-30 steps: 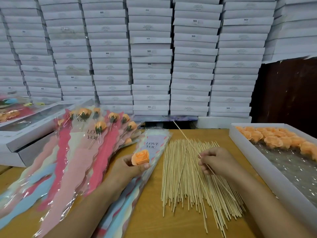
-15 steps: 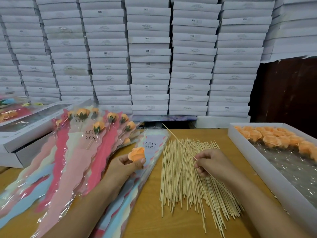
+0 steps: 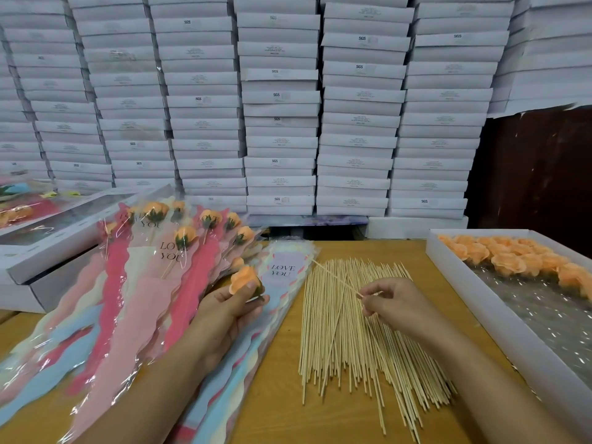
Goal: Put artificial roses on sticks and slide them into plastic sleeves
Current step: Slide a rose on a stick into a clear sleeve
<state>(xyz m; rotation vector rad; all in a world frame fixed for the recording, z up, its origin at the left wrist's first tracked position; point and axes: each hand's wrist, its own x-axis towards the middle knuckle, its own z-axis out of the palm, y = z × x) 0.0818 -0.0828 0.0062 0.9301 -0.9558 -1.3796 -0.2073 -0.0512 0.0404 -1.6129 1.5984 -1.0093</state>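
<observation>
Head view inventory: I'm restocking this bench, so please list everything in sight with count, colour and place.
Loose rose: one, orange, held in left hand.
Single stick: one, pale wood, pinched in right hand.
Stick pile: many, pale wood, table centre.
Sleeved roses: several, pink and blue sleeves, left.
Empty sleeves: a stack, pastel, beside the sticks.
Tray of roses: one, white, right.
Stacked boxes: many, white, behind.
Table: one, wooden.
Left hand: grips rose.
Right hand: pinches stick.
</observation>
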